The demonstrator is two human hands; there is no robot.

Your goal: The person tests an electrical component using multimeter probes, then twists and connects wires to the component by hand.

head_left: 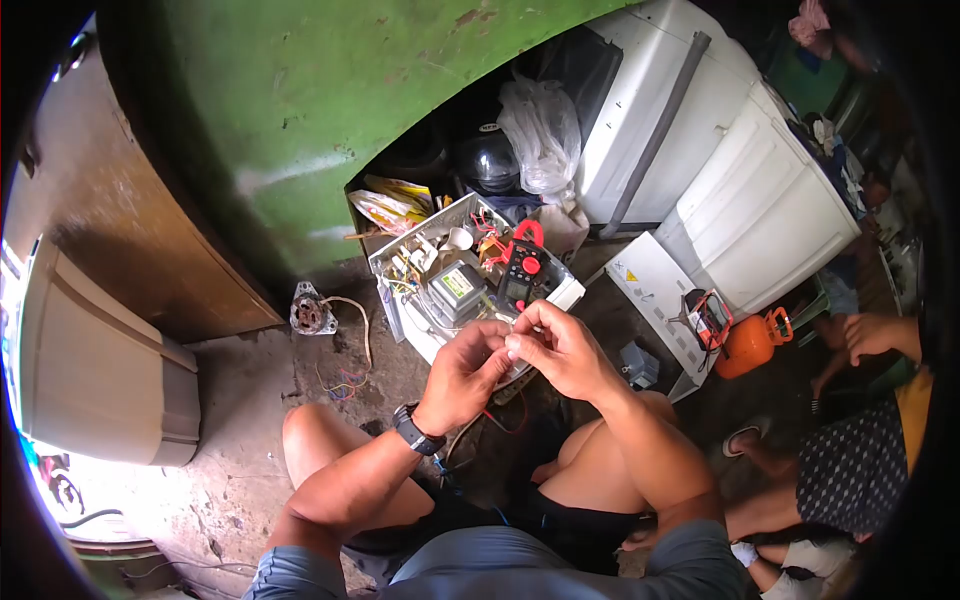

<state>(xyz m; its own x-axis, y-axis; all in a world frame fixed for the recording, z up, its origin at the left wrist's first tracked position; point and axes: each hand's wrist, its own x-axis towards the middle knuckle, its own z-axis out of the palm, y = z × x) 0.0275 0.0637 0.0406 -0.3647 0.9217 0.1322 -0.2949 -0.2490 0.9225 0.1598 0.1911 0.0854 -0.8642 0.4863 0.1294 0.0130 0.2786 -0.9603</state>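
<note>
Grey-sleeved arms (pixel 350 480) extend, hands (pixel 465 370) (pixel 560 355) pinched together near the clamp meter (pixel 521 270).

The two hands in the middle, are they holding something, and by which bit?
The left hand and right hand meet at the fingers, but anything between them is too hidden to tell.

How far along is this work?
Done: the white box-shaped housing is open, with the red-and-black clamp meter resting on it. In hand: the left hand and right hand meet at the fingertips; whatever they pinch is too small to identify. Apparently left: securing the loose multicoloured wires and closing the housing.
</note>
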